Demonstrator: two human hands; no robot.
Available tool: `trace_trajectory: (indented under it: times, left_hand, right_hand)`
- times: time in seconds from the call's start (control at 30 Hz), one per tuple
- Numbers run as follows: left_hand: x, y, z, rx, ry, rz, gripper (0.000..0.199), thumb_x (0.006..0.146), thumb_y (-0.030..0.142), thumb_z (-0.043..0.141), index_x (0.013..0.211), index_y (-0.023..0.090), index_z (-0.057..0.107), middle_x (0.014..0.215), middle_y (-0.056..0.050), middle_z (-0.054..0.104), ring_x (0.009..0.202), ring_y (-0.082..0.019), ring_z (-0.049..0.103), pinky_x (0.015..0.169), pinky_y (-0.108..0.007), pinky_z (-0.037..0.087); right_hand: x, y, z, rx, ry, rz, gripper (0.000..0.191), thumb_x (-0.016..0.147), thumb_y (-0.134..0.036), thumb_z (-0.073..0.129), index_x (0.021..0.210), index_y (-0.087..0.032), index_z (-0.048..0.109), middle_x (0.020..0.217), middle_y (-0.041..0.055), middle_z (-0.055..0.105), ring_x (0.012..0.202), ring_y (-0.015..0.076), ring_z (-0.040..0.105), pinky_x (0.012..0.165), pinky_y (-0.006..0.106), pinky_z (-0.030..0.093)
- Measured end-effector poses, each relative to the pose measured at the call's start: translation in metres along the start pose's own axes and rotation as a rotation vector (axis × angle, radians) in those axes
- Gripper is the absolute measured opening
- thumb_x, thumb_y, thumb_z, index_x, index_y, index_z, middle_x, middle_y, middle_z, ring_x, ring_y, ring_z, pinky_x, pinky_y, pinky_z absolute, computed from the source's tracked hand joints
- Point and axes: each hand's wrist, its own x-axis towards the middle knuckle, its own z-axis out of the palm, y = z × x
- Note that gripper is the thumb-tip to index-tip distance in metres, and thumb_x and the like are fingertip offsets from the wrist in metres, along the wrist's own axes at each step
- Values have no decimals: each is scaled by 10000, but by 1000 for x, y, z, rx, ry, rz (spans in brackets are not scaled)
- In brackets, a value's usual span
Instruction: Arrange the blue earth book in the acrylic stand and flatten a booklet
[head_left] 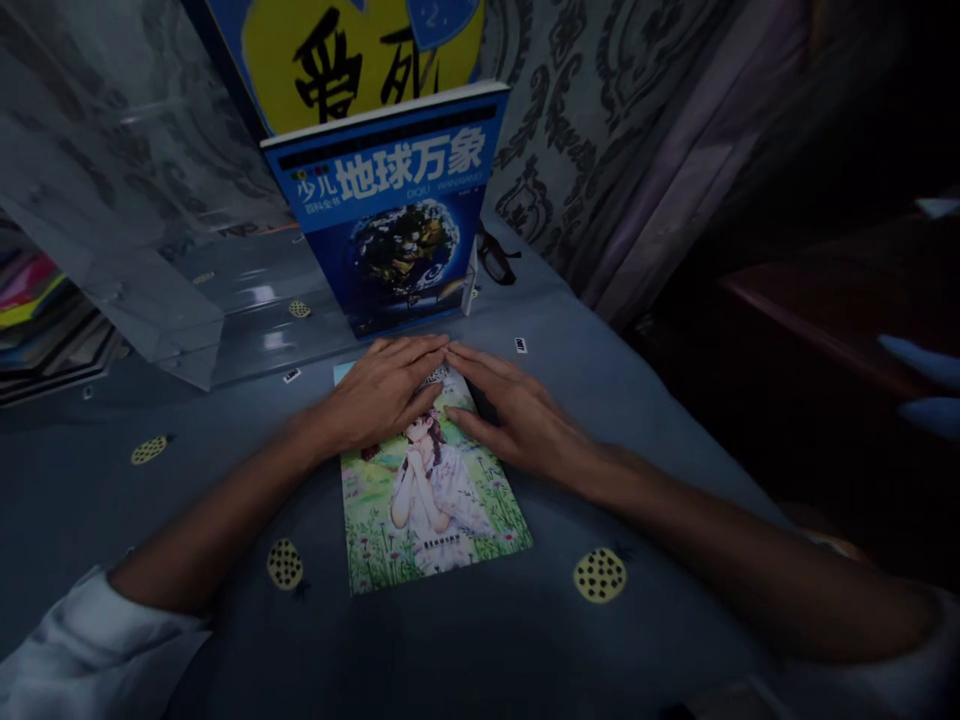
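A thin illustrated booklet with a figure among flowers on its cover lies flat on the patterned tablecloth. Across its upper left part rests my left hand, palm down with the fingers lying flat. My right hand is at the booklet's upper right edge, its thumb apart from the fingers, and its fingertips meet those of my left hand. Neither hand grips anything. Just beyond them stands a blue book with a globe on its cover, leaning in front of a larger blue and yellow book.
A clear acrylic stand is at the back left, beside a pile of colourful books. Dark glasses lie behind the blue book. Patterned wallpaper and a curtain border the table's back right.
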Motion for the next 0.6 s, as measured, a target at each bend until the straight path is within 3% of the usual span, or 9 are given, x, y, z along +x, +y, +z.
trace_trajectory:
  times: [0.17,0.33,0.5,0.6]
  left_hand:
    - [0,2,2,24,13,-19,478,1047,335,363,1460,137,499,1555,-132,487,1395,-292,489,1092,-470,406]
    - [-1,6,4,56,38,-40,482,1045,333,367,1468,140,497,1545,-142,497,1367,-303,514,1046,-470,418]
    - [-2,6,7,62,46,-56,482,1047,336,364,1469,145,499,1541,-144,503,1367,-299,517,1035,-456,419]
    - [-2,5,8,51,57,-52,477,1047,335,367,1469,158,504,1536,-140,509,1386,-292,507,1060,-459,408]
  right_hand:
    - [1,-1,-2,-51,19,16,548,986,-401,533,1488,-187,479,1486,159,553,1370,351,517,1117,608,435]
    - [2,-2,-5,-76,22,3,476,967,-377,564,1418,-222,557,1407,131,626,1318,339,565,1093,597,454]
    - [0,-2,-6,-95,19,-12,426,972,-366,554,1332,-149,625,1378,171,641,1306,339,574,1098,569,452]
    - [-1,-2,-6,-91,18,0,407,979,-379,543,1323,-179,631,1388,148,641,1316,326,567,1114,557,441]
